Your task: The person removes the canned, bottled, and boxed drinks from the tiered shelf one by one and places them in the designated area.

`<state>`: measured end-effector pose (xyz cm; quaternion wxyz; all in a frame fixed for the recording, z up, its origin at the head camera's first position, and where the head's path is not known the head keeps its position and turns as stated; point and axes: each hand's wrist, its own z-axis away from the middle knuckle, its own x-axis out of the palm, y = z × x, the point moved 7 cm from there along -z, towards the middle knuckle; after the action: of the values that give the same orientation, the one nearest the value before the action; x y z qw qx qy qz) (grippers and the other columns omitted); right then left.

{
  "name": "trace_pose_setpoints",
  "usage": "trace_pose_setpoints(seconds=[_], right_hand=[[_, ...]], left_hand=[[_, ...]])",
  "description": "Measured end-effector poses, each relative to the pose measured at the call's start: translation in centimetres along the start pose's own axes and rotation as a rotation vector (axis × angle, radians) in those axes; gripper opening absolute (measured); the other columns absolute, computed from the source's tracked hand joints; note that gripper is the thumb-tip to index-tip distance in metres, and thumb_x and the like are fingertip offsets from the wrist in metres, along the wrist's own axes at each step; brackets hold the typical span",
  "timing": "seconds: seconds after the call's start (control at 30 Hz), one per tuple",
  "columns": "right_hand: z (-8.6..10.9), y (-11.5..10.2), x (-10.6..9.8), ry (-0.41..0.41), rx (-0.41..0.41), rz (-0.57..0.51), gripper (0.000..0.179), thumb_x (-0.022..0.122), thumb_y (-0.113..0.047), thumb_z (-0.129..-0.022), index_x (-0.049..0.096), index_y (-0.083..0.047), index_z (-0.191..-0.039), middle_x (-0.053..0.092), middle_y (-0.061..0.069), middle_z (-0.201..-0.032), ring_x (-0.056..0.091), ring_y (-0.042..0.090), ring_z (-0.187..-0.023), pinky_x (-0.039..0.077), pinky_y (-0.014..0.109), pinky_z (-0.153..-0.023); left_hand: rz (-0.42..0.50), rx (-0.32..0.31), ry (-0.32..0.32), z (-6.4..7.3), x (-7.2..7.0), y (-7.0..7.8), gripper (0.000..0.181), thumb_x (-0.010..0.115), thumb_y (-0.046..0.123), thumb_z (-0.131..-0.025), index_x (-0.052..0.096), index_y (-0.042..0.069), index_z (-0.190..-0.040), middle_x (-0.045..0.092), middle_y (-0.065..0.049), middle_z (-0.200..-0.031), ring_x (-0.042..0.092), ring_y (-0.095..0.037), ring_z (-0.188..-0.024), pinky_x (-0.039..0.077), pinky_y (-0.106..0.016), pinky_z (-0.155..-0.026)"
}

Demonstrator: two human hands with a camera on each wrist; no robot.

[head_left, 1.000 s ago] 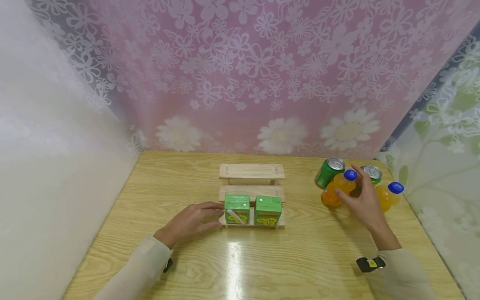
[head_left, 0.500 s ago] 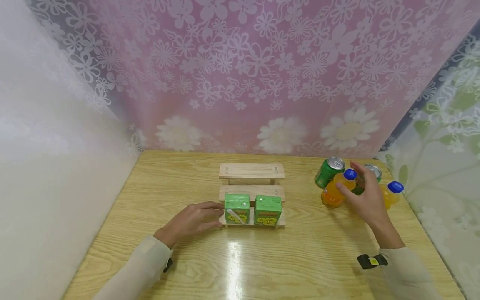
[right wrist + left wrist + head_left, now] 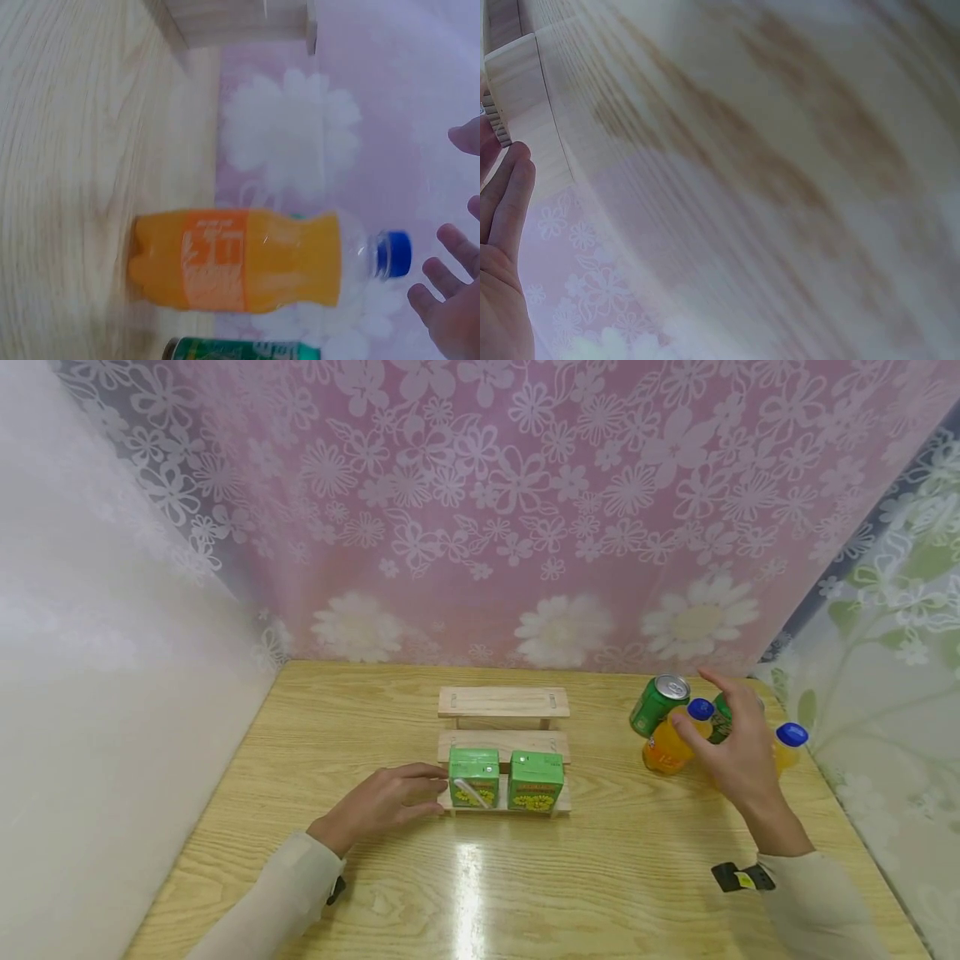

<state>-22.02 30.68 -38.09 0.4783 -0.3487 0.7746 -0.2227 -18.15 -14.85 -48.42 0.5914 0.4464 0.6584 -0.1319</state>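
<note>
Head view: your left hand lies relaxed at the rack, seemingly steadying it; your right hand hovers empty, spread near the left bottle.

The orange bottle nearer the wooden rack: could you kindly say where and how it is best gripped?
The bottle is probably best gripped round its body, below the blue cap, from the near right: it stands upright, the right hand is on that side, with a green can close behind.
</note>
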Motion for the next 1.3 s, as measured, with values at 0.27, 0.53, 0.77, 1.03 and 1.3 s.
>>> trace_pose_setpoints(seconds=[0.27, 0.53, 0.77, 1.03, 1.3], right_hand=[[0.2, -2.1, 1.5, -0.051, -0.025, -0.008, 0.077, 0.082, -0.020, -0.099, 0.045, -0.024, -0.167, 0.045, 0.022, -0.166, 0.042, 0.053, -0.149, 0.037, 0.080, -0.119], [1.0, -3.2, 3.3, -0.063, -0.049, -0.054, 0.073, 0.081, -0.013, -0.098, 0.050, -0.020, -0.163, 0.050, 0.017, -0.162, 0.047, 0.045, -0.146, 0.029, 0.003, -0.115], [1.9, -4.2, 5.4, -0.094, -0.121, -0.083, 0.071, 0.081, -0.008, -0.097, 0.053, -0.020, -0.161, 0.053, 0.015, -0.161, 0.046, 0.042, -0.150, 0.028, 0.006, -0.120], [3.3, -5.5, 8.7, -0.171, -0.225, -0.142, 0.071, 0.083, -0.002, -0.092, 0.055, -0.009, -0.157, 0.059, 0.013, -0.157, 0.049, -0.001, -0.146, 0.037, 0.009, -0.122], [4.6, -6.2, 11.3, -0.277, -0.235, -0.241, 0.070, 0.084, -0.002, -0.092, 0.056, -0.011, -0.155, 0.060, 0.012, -0.156, 0.058, 0.016, -0.141, 0.053, 0.022, -0.116]], left_hand=[[-0.021, 0.016, 0.016, 0.1, 0.1, 0.0, 0.033, 0.080, 0.028, -0.102, 0.080, 0.009, -0.130, 0.073, -0.006, -0.143, 0.074, -0.022, -0.126, 0.066, -0.031, -0.100], [-0.015, 0.016, 0.019, 0.2, 0.2, -0.1, 0.034, 0.081, 0.028, -0.101, 0.080, 0.011, -0.130, 0.072, -0.005, -0.143, 0.074, -0.021, -0.126, 0.065, -0.030, -0.101], [-0.014, 0.025, 0.029, 0.2, 0.2, -0.2, 0.033, 0.081, 0.028, -0.101, 0.080, 0.011, -0.129, 0.073, -0.004, -0.142, 0.074, -0.019, -0.125, 0.065, -0.028, -0.100], [0.002, -0.006, 0.014, 0.1, 0.2, -0.2, 0.034, 0.079, 0.030, -0.102, 0.079, 0.011, -0.132, 0.073, -0.003, -0.142, 0.074, -0.019, -0.125, 0.065, -0.029, -0.100], [0.003, -0.008, 0.005, 0.0, 0.1, -0.1, 0.035, 0.078, 0.030, -0.103, 0.079, 0.011, -0.133, 0.072, -0.003, -0.142, 0.075, -0.018, -0.124, 0.065, -0.027, -0.100]])
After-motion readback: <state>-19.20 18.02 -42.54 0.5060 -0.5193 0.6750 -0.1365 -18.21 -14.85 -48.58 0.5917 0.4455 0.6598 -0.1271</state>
